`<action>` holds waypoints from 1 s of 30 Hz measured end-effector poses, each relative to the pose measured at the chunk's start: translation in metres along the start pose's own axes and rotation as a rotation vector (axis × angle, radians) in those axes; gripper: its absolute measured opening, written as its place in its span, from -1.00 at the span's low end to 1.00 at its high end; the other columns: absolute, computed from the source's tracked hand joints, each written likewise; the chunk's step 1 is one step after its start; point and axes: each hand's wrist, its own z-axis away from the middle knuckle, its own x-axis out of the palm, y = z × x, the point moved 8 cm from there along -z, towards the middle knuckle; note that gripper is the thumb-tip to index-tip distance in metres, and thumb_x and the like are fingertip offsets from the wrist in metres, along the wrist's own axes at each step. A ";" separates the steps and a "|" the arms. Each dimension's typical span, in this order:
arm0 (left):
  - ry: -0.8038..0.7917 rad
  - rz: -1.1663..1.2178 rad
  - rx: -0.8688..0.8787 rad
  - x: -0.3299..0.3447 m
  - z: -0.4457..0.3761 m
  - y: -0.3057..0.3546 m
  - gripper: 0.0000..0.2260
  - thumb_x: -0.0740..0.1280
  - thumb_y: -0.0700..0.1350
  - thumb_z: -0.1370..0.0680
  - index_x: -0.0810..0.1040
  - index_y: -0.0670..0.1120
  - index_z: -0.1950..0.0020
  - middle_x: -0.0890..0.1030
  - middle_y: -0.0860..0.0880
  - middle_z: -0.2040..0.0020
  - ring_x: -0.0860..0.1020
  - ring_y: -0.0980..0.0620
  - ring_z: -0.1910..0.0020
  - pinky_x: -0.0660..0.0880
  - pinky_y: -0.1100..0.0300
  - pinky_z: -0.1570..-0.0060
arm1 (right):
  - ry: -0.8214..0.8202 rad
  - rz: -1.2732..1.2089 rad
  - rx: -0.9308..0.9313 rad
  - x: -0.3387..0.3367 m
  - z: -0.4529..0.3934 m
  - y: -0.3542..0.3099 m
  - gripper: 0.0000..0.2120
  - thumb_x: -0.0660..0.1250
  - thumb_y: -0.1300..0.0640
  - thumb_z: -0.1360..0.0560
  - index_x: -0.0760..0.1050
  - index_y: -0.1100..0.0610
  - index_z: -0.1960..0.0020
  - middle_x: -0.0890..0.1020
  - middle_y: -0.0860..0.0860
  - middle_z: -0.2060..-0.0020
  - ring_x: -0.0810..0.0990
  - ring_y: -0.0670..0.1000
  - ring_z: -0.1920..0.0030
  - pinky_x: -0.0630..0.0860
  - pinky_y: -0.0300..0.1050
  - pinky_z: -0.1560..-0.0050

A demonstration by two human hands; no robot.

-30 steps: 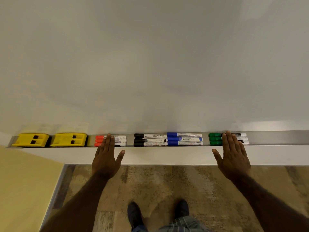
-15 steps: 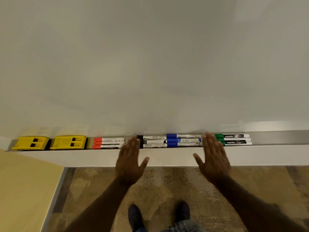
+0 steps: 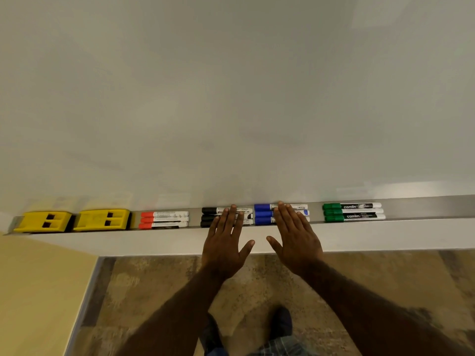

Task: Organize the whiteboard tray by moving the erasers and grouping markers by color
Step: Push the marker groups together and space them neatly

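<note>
Reaching forward with fingers spread flat, the left hand (image 3: 224, 242) covers the black markers (image 3: 211, 216) and the right hand (image 3: 295, 239) covers the blue markers (image 3: 262, 214), neither grasping anything. Along the whiteboard tray (image 3: 424, 209) two yellow erasers (image 3: 72, 220) sit far left, then red markers (image 3: 164, 219), with green markers (image 3: 353, 212) farthest right.

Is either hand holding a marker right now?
No, the left hand and right hand lie flat and open over the black markers and blue markers.

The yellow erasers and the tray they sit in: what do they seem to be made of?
The two yellow erasers look like moulded plastic: uniform colour, soft sheen, crisp rectangular cut-outs. The whiteboard tray looks like brushed metal, perhaps aluminium: a grey, dully reflective strip.
</note>
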 end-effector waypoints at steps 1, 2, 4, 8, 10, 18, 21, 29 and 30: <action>-0.003 0.000 0.000 0.000 0.000 -0.001 -0.30 -0.06 0.34 -0.56 -0.12 -0.01 -0.57 -0.09 -0.05 -0.60 -0.13 -0.03 -0.57 -0.04 -0.04 -0.50 | -0.003 0.000 -0.001 0.000 0.000 0.001 -0.29 -0.18 -0.32 -0.56 -0.19 0.07 -0.55 -0.10 0.03 -0.56 -0.17 0.03 -0.55 -0.11 0.02 -0.50; -0.004 -0.002 0.001 0.001 0.000 -0.002 -0.30 -0.06 0.34 -0.56 -0.13 0.00 -0.57 -0.09 -0.05 -0.60 -0.13 -0.03 -0.57 -0.06 -0.03 -0.51 | -0.003 -0.002 0.000 0.001 0.001 0.001 -0.29 -0.18 -0.31 -0.56 -0.18 0.08 -0.55 -0.10 0.03 -0.56 -0.16 0.03 -0.55 -0.10 0.02 -0.50; -0.006 -0.005 -0.001 0.001 -0.001 -0.005 -0.30 -0.04 0.34 -0.56 -0.13 0.00 -0.57 -0.09 -0.05 -0.60 -0.14 -0.02 -0.57 -0.11 -0.01 -0.52 | -0.005 -0.005 0.001 0.000 0.001 0.002 -0.29 -0.18 -0.31 -0.56 -0.17 0.08 -0.56 -0.10 0.03 -0.56 -0.16 0.03 -0.55 -0.11 0.01 -0.50; -0.016 -0.008 -0.001 0.000 -0.002 -0.008 -0.30 -0.03 0.33 -0.56 -0.13 0.00 -0.57 -0.09 -0.04 -0.60 -0.14 -0.01 -0.57 -0.15 0.03 -0.49 | -0.010 -0.014 -0.009 0.000 0.000 0.002 -0.29 -0.18 -0.32 -0.55 -0.20 0.07 -0.55 -0.13 0.02 -0.55 -0.19 0.03 -0.54 -0.14 0.01 -0.50; -0.018 -0.006 -0.003 0.000 -0.002 -0.007 -0.30 -0.03 0.33 -0.56 -0.13 0.00 -0.57 -0.09 -0.04 -0.60 -0.13 -0.01 -0.57 -0.14 0.03 -0.49 | -0.015 -0.019 -0.015 -0.001 0.000 0.002 -0.29 -0.19 -0.32 -0.55 -0.19 0.07 -0.55 -0.13 0.02 -0.55 -0.19 0.03 -0.54 -0.15 0.01 -0.50; -0.023 0.039 0.001 -0.009 0.001 -0.001 -0.33 -0.14 0.35 -0.56 -0.24 0.04 -0.54 -0.16 0.00 -0.59 -0.22 0.03 -0.56 -0.13 0.02 -0.51 | -0.002 -0.008 0.004 -0.008 0.006 0.004 -0.27 -0.24 -0.36 -0.54 -0.24 0.06 -0.54 -0.16 0.01 -0.55 -0.24 0.01 -0.54 -0.22 -0.02 -0.49; -0.011 0.072 0.005 -0.019 0.006 0.000 -0.33 -0.19 0.35 -0.54 -0.24 0.02 -0.53 -0.18 0.01 -0.58 -0.22 0.03 -0.55 -0.16 0.05 -0.52 | 0.016 -0.016 0.010 -0.015 0.009 -0.006 -0.27 -0.21 -0.36 -0.54 -0.21 0.07 -0.55 -0.13 0.01 -0.55 -0.21 0.00 -0.54 -0.19 -0.01 -0.50; -0.026 0.156 0.001 -0.040 0.038 -0.026 -0.33 -0.08 0.28 -0.58 -0.13 -0.06 -0.57 -0.14 -0.02 -0.59 -0.21 0.03 -0.55 -0.18 0.10 -0.50 | 0.034 0.013 0.023 -0.033 0.027 -0.056 -0.24 -0.37 -0.37 -0.49 -0.25 0.07 -0.53 -0.19 -0.02 -0.53 -0.32 -0.04 -0.50 -0.32 -0.05 -0.48; -0.008 0.164 -0.004 -0.045 0.040 -0.033 -0.34 -0.07 0.27 -0.59 -0.11 -0.07 -0.57 -0.11 -0.02 -0.60 -0.18 0.03 -0.56 -0.18 0.10 -0.50 | 0.045 0.020 0.022 -0.036 0.028 -0.062 -0.23 -0.38 -0.37 -0.49 -0.26 0.08 -0.53 -0.19 -0.01 -0.54 -0.31 -0.03 -0.51 -0.30 -0.04 -0.49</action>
